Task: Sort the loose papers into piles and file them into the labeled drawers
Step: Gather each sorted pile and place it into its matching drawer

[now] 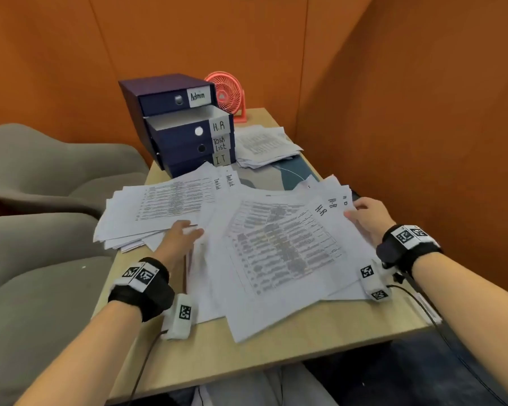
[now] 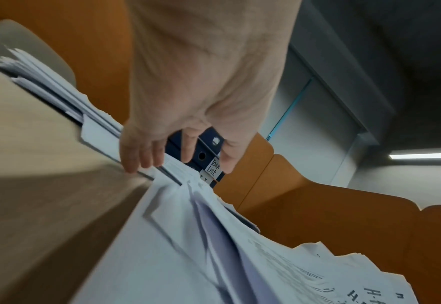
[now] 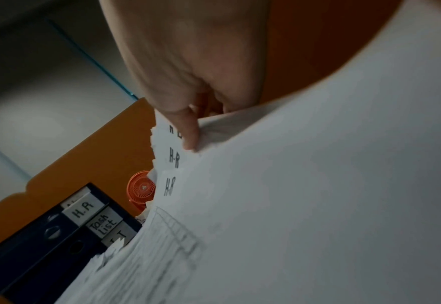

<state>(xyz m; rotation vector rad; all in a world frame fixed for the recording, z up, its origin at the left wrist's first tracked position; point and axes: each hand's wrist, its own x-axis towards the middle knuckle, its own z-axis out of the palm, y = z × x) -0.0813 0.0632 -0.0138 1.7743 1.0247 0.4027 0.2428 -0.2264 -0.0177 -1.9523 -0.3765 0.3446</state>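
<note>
A fanned pile of H.R papers (image 1: 279, 247) covers the middle of the table. My right hand (image 1: 362, 213) pinches its right edge, the thumb (image 3: 189, 133) on top by the "H.R" headings and the other fingers hidden beneath. At the left lies a Task List pile (image 1: 165, 206). My left hand (image 1: 188, 231) lies between the two piles with straight fingers (image 2: 141, 158) touching paper edges and holding nothing. Behind stands a dark blue drawer unit (image 1: 176, 127) labeled Admin, H.R, Task List and I.T. Its H.R drawer (image 1: 188, 121) is pulled partly out.
A third paper pile (image 1: 266, 145) lies at the back right beside the drawers. A coral desk fan (image 1: 228, 95) stands behind it. Grey chairs (image 1: 41, 177) line the left side. Orange walls close in the wooden table (image 1: 320, 326) at the back and right.
</note>
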